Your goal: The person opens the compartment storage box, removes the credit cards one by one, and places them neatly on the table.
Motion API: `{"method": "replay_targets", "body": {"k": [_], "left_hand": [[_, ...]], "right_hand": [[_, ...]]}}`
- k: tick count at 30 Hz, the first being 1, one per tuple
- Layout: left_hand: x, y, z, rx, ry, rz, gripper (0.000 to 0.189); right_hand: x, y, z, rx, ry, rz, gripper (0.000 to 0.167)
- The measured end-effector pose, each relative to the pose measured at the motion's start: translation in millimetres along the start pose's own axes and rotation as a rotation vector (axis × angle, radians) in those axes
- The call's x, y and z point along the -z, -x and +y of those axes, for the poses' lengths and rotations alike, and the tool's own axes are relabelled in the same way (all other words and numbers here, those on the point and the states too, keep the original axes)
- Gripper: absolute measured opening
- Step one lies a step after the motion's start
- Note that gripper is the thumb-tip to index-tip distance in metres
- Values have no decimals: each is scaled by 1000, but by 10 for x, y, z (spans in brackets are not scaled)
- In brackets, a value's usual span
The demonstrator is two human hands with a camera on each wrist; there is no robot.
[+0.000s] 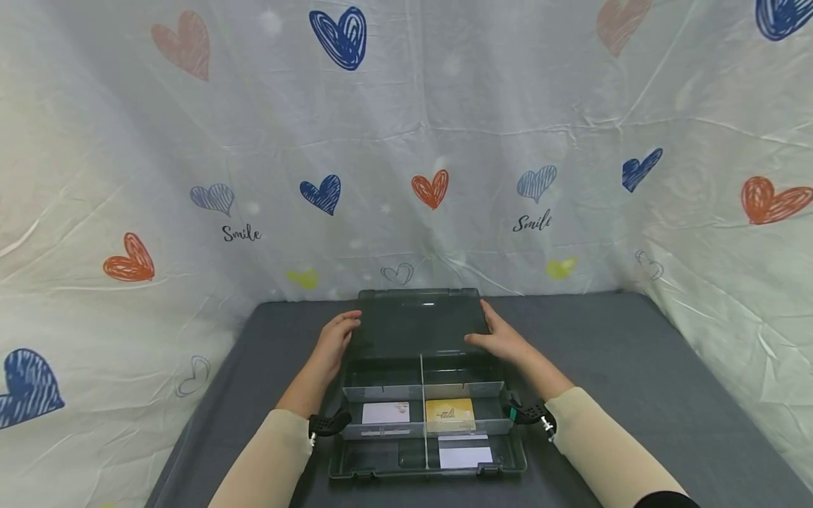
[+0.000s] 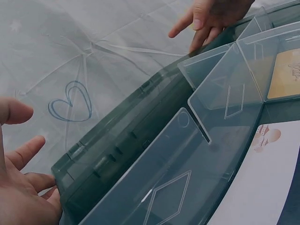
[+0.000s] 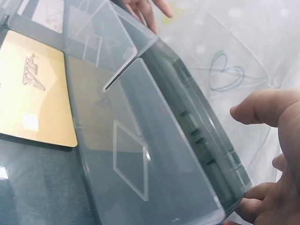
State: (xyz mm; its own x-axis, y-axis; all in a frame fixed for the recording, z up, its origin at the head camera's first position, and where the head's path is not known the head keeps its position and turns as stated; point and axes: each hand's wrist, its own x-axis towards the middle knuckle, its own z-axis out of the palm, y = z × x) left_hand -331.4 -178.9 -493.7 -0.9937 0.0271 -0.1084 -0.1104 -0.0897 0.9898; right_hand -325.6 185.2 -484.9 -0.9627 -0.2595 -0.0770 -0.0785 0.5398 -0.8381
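Note:
A dark green, see-through plastic box (image 1: 336, 458) stands on the table with its lid (image 1: 416, 324) folded open at the back. My left hand (image 1: 333, 342) is at the lid's left edge. In the left wrist view, that hand (image 2: 28, 183) touches a green corner with its lower fingers, thumb and index finger spread. My right hand (image 1: 504, 339) is at the lid's right edge. The right wrist view shows its fingers (image 3: 255, 201) touching the other corner, thumb held apart. A yellow VIP card (image 3: 35, 93) and a white card (image 1: 385, 412) lie in the middle compartments.
Clear dividers (image 1: 381, 394) split the box into several compartments. Another white card (image 1: 465, 457) lies in the front right one. Grey cloth covers the table (image 1: 610, 395). A white curtain (image 1: 483, 85) with printed hearts hangs behind and at both sides.

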Motion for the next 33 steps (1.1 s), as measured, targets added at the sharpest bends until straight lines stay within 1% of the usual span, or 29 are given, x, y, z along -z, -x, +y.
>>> {"method": "replay_targets", "body": {"k": [4,11,13,16,19,23,25,28,33], "left_hand": [[6,-3,-12,19,-6,-9,48],[10,7,-25,9,-46,-8,53],[10,6,-28,20,-90,-15,56],[17,66,-41,20,-205,-31,59],[29,190,-34,-19,-325,-45,61],[88,378,-5,-107,-414,-49,61],[139,463,5,-147,-446,-45,59],[220,605,12,-218,-487,-60,57],[345,879,-38,-329,-554,-125,58]], "right_hand": [[-20,-3,19,-2,-11,3,98],[-12,-34,70,1,-13,-7,97],[0,-28,99,5,13,-17,96],[36,31,127,18,64,-19,94],[96,144,112,51,112,3,88],[176,329,15,101,137,31,81],[203,424,-37,127,144,35,78],[212,568,-82,173,173,43,74],[175,826,-99,221,209,50,70]]}}
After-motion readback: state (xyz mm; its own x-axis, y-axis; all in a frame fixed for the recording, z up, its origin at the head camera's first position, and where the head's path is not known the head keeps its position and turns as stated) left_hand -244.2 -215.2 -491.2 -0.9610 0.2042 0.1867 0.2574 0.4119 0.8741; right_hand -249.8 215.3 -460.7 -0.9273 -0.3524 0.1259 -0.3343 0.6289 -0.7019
